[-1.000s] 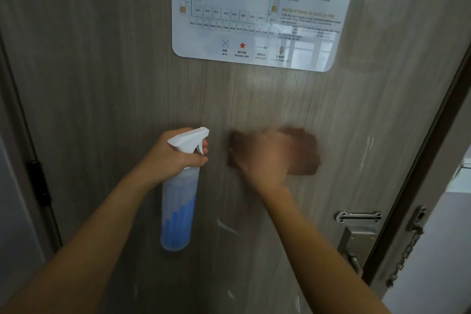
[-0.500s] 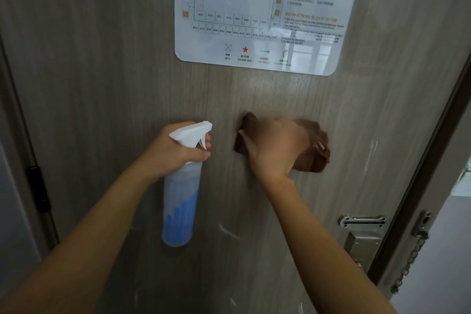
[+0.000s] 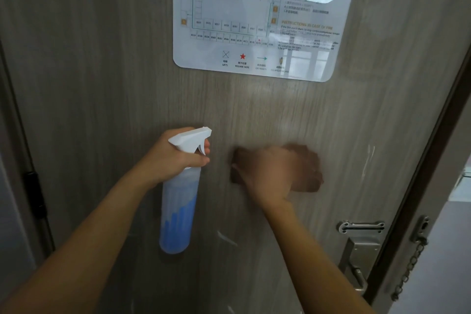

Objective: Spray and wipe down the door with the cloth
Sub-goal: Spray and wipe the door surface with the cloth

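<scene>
The grey wood-grain door [image 3: 102,84] fills the view. My left hand [image 3: 168,155] grips the neck of a spray bottle [image 3: 178,206] with a white trigger head and blue liquid, held upright close to the door, nozzle pointing right. My right hand [image 3: 265,173] holds a bunched brown cloth [image 3: 308,176] against the door at mid height, to the right of the bottle. Hand and cloth are blurred by motion. White streaks [image 3: 368,160] mark the door right of the cloth, and another streak [image 3: 225,237] lies below it.
A laminated evacuation plan [image 3: 254,20] is fixed to the door above the hands. A metal lever handle and lock plate [image 3: 356,262] sit at the lower right, with a door chain [image 3: 410,262] on the frame beside them. A dark hinge [image 3: 35,194] is on the left edge.
My right hand has slid the cloth back and forth across the door and is again blurred. The left hand and bottle have hardly moved. The view has tilted slightly upward.
</scene>
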The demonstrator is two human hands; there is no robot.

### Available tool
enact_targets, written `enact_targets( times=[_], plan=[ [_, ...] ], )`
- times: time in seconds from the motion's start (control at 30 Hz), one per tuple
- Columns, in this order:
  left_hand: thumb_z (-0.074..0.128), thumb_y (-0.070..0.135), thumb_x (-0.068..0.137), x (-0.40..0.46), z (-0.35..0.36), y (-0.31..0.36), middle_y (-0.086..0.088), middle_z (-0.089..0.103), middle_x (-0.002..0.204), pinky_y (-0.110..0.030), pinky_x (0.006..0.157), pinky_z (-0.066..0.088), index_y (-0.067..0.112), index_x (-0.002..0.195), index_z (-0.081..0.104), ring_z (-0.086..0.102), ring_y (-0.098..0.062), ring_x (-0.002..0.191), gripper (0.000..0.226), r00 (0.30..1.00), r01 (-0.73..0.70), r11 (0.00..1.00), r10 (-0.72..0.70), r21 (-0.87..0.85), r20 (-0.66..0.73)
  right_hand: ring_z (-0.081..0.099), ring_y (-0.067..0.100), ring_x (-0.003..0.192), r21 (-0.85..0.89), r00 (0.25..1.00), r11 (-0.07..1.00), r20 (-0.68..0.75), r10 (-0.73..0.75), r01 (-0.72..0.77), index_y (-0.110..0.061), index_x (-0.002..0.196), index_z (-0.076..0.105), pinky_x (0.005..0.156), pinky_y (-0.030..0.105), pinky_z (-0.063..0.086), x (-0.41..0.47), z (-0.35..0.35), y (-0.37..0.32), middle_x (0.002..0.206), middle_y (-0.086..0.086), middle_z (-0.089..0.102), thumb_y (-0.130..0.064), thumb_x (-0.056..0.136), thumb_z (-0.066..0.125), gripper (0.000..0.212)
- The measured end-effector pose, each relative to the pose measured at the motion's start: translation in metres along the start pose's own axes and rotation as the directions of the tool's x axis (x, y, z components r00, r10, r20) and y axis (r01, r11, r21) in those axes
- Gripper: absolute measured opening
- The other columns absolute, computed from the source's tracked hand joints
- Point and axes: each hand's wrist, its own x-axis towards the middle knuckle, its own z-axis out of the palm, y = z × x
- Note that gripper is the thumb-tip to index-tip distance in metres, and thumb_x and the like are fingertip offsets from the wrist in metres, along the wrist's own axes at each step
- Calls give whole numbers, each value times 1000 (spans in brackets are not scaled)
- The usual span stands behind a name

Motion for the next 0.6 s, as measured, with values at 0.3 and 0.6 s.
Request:
enact_targets(
  times=[0.3, 0.6],
  plan=[
    [76, 7, 61, 15, 5, 11, 4, 67, 79, -26, 75, 51, -3, 85, 65, 64, -11, 78, 29, 1000, -1, 1000, 1, -11, 11, 42, 30, 93, -17, 984, 987, -92, 155, -157, -9, 89, 62, 86, 45, 32, 99, -9, 16, 94, 15, 58, -71, 81, 55, 63],
    [77, 9, 62, 31, 15, 25, 1, 68, 81, -29, 75, 51, 7, 80, 67, 65, -10, 79, 20, 999, 4, 1000, -4, 4, 35, 43, 30, 94, 8, 999, 999, -37, -38, 38, -15, 91, 58, 81, 43, 34, 55, -11, 31, 95, 10, 57, -65, 78, 60, 51]
  ],
)
